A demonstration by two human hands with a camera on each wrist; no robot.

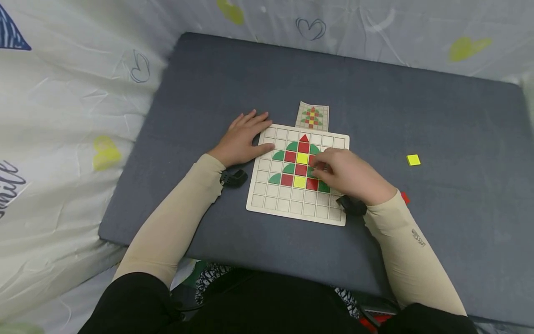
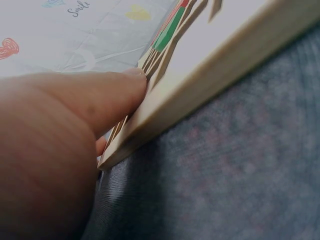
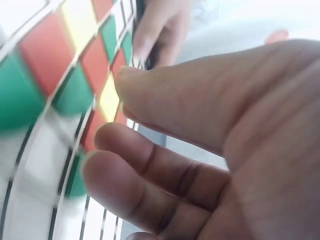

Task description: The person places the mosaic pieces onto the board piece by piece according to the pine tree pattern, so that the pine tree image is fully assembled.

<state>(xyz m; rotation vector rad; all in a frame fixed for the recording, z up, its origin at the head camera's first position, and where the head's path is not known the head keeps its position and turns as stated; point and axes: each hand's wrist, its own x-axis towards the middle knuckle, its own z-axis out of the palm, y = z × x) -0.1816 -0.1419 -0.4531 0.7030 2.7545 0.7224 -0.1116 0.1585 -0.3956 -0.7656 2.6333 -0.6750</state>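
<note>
A pale wooden grid board [image 1: 259,201] lies on the dark table, with red, yellow and green tiles set in its squares as a tree shape. My left hand [image 1: 246,140] rests at the board's upper left, fingers spread; the thumb [image 2: 112,92] touches the board's edge area in the left wrist view. Over the right side of the tree is my right hand [image 1: 349,172], partly covering some tiles. In the right wrist view its thumb [image 3: 165,97] and fingers [image 3: 120,182] are loosely bent and apart, with no tile seen between them.
Just behind the board lies a small card [image 1: 312,117] printed with a similar tree. A loose yellow tile [image 1: 413,160] is off to the right. A red tile [image 1: 405,198] shows partly beside the right sleeve. White sheeting [image 1: 75,139] hangs around the table.
</note>
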